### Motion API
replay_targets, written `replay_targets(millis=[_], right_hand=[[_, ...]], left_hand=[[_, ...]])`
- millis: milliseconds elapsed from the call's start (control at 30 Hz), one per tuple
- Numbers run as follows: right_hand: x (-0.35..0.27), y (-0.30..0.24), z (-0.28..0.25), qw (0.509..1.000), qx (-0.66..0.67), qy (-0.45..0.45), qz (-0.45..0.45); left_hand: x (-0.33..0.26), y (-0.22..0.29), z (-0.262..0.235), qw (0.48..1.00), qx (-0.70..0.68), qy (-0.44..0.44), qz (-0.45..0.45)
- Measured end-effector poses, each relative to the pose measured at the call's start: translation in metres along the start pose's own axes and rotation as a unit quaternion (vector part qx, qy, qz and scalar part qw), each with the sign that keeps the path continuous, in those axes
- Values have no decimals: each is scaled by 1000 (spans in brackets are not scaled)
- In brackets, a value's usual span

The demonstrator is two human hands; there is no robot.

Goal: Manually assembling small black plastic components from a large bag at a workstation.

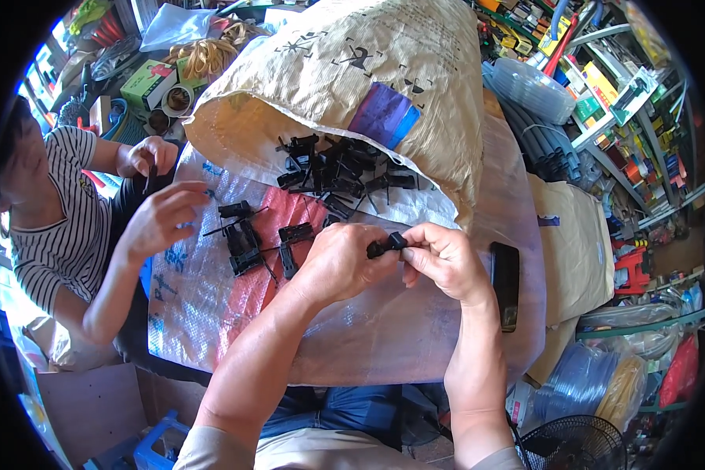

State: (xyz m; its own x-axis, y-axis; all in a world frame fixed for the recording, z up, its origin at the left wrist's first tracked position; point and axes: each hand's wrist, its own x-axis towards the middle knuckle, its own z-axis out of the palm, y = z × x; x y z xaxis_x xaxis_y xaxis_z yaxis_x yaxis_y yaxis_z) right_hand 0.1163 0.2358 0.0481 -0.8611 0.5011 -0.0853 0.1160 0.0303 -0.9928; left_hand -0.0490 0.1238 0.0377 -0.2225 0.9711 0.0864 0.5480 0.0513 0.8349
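Between my two hands, above the middle of the covered table, is a small black plastic part (385,246). My left hand (343,262) is closed around its left end, and my right hand (445,262) pinches its right end with thumb and forefinger. Fingers hide much of the part, so its exact kind does not show. Several similar black plastic parts with thin wires or stems (244,247) lie on the woven sheet left of my left hand. Beyond my hands, a heap of such black parts (341,168) spills from the mouth of a large paper-faced woven sack (415,47).
A black phone (504,287) lies right of my right forearm. On the left sits a co-worker in a striped shirt (63,168), one hand (164,219) reaching over the sheet. Shelves of tools and hoses (603,102) stand at right; a black fan (576,446) is at lower right.
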Motion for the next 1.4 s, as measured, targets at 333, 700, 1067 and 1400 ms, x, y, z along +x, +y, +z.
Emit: replay_targets(millis=[333, 700, 1067, 1400], right_hand=[[-2, 0, 5, 999, 0, 29, -41], [14, 13, -3, 979, 171, 47, -105], [20, 18, 5, 991, 112, 2, -70], [23, 41, 43, 960, -173, 119, -184]], left_hand=[[-1, 0, 5, 990, -136, 30, -21], [-72, 24, -87, 781, -621, 64, -4], [-326, -105, -8, 481, -721, 337, -368], [-335, -149, -31, 796, -297, 281, -446]])
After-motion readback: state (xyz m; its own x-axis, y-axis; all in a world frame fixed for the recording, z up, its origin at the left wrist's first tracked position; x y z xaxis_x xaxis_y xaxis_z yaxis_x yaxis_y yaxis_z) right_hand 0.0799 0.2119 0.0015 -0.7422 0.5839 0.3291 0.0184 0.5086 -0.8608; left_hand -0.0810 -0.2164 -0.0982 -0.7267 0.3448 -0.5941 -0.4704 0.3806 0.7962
